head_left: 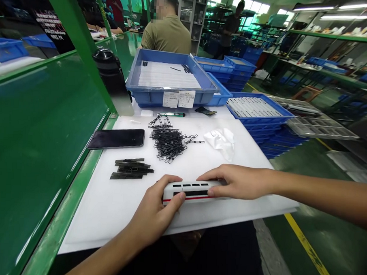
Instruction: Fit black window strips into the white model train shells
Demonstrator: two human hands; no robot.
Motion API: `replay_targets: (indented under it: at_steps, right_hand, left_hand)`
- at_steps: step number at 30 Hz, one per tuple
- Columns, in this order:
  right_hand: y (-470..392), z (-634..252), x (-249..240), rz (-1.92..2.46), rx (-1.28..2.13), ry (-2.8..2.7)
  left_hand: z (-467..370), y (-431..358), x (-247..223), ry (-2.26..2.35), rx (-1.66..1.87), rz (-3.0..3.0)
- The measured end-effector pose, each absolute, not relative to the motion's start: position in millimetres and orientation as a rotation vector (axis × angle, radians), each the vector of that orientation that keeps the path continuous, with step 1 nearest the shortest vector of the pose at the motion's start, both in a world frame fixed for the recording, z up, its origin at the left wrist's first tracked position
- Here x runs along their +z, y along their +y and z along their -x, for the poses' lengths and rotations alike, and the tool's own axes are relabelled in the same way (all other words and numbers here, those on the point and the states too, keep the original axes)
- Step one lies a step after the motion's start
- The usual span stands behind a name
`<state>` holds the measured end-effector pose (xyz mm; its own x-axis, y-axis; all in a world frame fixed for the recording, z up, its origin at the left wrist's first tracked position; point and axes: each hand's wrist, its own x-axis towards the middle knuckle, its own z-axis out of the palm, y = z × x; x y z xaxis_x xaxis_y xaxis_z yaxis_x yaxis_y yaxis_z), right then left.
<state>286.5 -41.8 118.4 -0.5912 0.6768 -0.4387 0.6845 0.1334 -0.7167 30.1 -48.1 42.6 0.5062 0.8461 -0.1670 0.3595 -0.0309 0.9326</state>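
Observation:
A white model train car (pixel 191 190) with dark windows and a red stripe lies near the front edge of the white work surface. Around its left end my left hand (pixel 159 201) is closed, thumb on the side and fingers over the top. My right hand (pixel 230 182) grips the right end, its thumb against the side windows. Beyond the car is a heap of thin black window-frame strips (pixel 168 141). To its left lies a smaller bunch of dark flat strips (pixel 130 169). A crumpled white tissue (pixel 220 141) rests behind my right hand.
A phone (pixel 116 138), a green pen (pixel 172 114) and a tall bottle (pixel 113 81) are at the left and back. A blue tray (pixel 173 97) stands behind them. Stacked blue crates (pixel 260 120) hold white parts at right. A green post (pixel 78 43) rises at left. A person (pixel 168 33) sits beyond.

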Motion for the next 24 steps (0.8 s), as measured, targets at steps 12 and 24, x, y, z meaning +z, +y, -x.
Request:
replay_targets:
  at_steps: [12, 24]
  right_hand:
    - [-52, -271, 119, -1.633, -1.370, 2.220]
    - [-43, -275, 124, -1.540, -1.348, 2.184]
  left_hand:
    - [-30, -55, 35, 1.080, 0.566, -1.713]
    - [-30, -50, 35, 1.030, 0.619, -1.717]
